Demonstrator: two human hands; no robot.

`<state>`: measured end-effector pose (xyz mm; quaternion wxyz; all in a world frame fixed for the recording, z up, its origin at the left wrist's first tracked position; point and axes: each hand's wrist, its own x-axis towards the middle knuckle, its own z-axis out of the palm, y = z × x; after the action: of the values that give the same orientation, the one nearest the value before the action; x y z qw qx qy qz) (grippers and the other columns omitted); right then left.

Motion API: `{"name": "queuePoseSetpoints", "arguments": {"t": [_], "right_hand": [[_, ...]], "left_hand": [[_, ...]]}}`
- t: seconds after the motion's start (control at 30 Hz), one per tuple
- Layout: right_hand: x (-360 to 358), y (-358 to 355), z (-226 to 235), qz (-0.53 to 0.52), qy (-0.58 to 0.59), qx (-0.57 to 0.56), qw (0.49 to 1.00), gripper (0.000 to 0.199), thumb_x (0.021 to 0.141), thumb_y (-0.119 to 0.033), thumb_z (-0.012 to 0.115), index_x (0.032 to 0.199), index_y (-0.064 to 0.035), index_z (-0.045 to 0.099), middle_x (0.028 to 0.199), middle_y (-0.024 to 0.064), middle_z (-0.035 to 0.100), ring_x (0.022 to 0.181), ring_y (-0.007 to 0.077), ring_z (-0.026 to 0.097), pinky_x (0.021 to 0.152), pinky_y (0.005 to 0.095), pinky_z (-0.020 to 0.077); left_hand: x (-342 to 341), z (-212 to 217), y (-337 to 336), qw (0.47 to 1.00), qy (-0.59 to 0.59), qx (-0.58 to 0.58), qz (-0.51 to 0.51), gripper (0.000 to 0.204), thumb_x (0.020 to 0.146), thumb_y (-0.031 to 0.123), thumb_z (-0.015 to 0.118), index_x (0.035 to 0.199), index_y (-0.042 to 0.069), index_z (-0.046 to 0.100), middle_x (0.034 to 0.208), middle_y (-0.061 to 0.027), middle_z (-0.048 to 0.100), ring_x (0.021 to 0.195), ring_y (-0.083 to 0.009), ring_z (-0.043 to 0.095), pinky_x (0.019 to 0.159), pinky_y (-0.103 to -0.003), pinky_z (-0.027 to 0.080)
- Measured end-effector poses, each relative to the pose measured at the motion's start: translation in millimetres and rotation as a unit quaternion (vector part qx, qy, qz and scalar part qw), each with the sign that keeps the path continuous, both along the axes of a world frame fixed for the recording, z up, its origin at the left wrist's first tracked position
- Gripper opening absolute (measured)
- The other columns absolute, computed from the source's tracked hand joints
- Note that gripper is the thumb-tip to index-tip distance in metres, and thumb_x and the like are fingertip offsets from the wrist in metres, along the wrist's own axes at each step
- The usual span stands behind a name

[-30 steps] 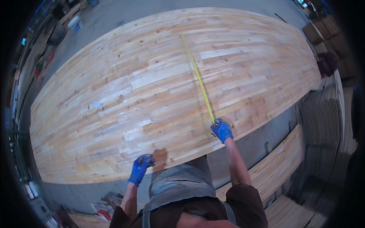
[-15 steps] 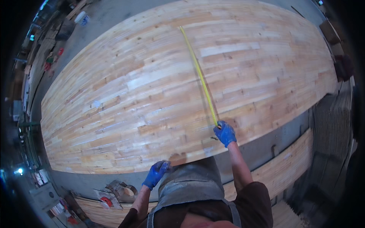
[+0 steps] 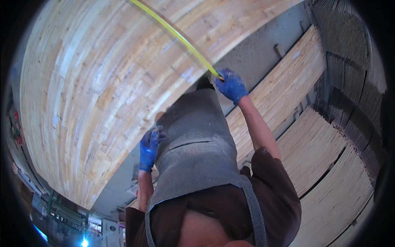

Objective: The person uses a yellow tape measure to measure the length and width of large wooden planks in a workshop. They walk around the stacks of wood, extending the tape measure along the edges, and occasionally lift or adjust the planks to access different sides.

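Observation:
My right hand [image 3: 231, 86], in a blue glove, is closed round a tape measure [image 3: 221, 77] just off the near edge of a large wooden panel [image 3: 94, 94]. The case is mostly hidden in the glove. From it the yellow blade [image 3: 175, 33] runs up and left across the panel, out of the picture. My left hand [image 3: 149, 149], gloved in blue too, hangs beside the panel's near edge by my apron [image 3: 197, 123]. Its fingers are partly spread and slightly smeared, with nothing visible in them.
Another long wooden board [image 3: 284, 88] lies to the right, below the panel's level. Stacked pale sheets [image 3: 329, 181] are at the lower right, with grey ridged stacks [image 3: 345, 37] behind them. A bright light [image 3: 84, 242] shows at the lower left.
The view has tilted down and turned, so the panel sits farther up and left. My right hand with the tape measure has moved from over the panel to just beyond its near edge.

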<state>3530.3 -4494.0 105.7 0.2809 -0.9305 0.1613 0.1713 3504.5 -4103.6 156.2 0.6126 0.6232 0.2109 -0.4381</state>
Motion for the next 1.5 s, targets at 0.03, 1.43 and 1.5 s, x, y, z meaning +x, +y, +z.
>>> {"name": "queuePoseSetpoints", "arguments": {"t": [0.03,1.43,1.5], "right_hand": [[-0.2,-0.9,-2.7,0.002,-0.004,0.010,1.000,0.026,0.081,-0.023,0.058,0.099,-0.0064,0.066,0.098,0.0200,0.066,0.089,0.0406,0.062,0.079,0.0500,0.0490],[4.1,-38.3,-65.5,0.049,-0.078,0.106,0.990,0.035,0.085,-0.030,0.065,0.109,-0.0042,0.066,0.099,0.0208,0.067,0.089,0.0384,0.065,0.078,0.0428,0.0523],[10.7,-27.6,-57.7,0.084,-0.090,0.092,0.988,0.032,0.086,-0.029,0.066,0.106,-0.0041,0.065,0.096,0.0195,0.067,0.088,0.0368,0.065,0.076,0.0419,0.0519]], "left_hand": [[-6.2,-1.7,-2.5,1.000,0.003,0.001,0.000,0.033,0.102,0.023,0.050,0.120,-0.003,0.061,0.105,-0.0104,0.068,0.094,-0.0171,0.065,0.083,-0.030,0.054],[-100.8,-36.6,-53.6,0.989,0.036,0.102,-0.099,0.034,0.101,0.022,0.052,0.121,-0.005,0.059,0.102,-0.0116,0.068,0.093,-0.0165,0.065,0.085,-0.031,0.054],[-112.6,-36.7,-32.8,0.985,0.005,0.117,-0.125,0.034,0.101,0.020,0.051,0.124,-0.004,0.057,0.108,-0.0119,0.067,0.096,-0.0179,0.065,0.087,-0.032,0.053]]}}
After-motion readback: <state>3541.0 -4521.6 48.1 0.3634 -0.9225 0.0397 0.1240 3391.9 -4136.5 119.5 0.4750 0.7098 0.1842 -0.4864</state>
